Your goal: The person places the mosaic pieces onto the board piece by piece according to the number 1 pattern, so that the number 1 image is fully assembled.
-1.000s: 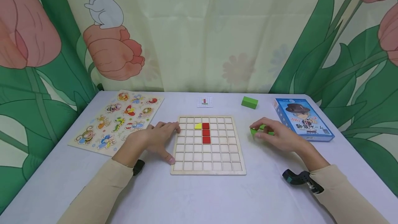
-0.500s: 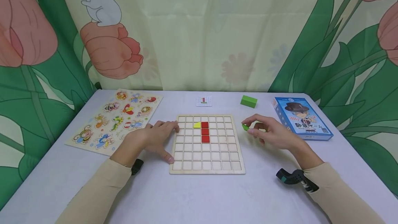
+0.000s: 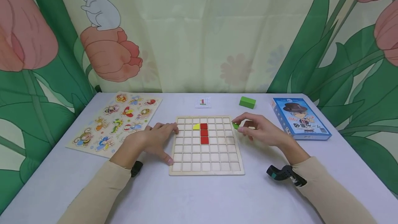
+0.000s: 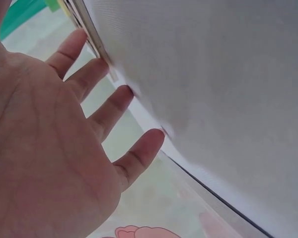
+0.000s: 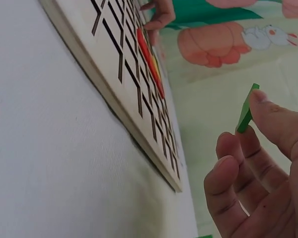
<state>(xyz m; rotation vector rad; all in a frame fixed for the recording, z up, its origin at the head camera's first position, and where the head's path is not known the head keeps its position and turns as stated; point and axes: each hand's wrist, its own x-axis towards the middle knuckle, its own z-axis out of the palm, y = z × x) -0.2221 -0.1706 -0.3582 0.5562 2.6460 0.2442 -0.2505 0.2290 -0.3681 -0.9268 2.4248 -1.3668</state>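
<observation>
A thin green tile [image 5: 247, 111] is in the right hand [image 3: 262, 129], pinched between thumb and fingertip just beside the right edge of the wooden grid board [image 3: 206, 173], near its far right corner. It looks light and stiff, probably painted wood, so it should neither bend nor crush; its smooth faces might slip a little, and a light grip on opposite edges or corners would suit it, leaving the broad faces free. The left hand [image 3: 157, 142] is spread, with fingertips and thumb against the board's left edge. The board seems rigid and light enough to slide if nudged, and its rim is the natural place to hold it. In its cells lie a column of three red tiles [image 3: 204, 133] and, left of the topmost, a yellow tile [image 3: 196, 126]; sitting low between the ridges, they would likely be hard to lift by the sides. Beyond the board stand a green block [image 3: 247, 102] and a pattern card [image 3: 202, 102], which looks thin and shows a small red-and-green figure but no legible writing. On the tabletop [image 3: 214, 199], the blue game box [image 3: 301, 117] carries "卧底ゲーム" in large black characters; its finer print is too small to read, and no brand can be made out.
</observation>
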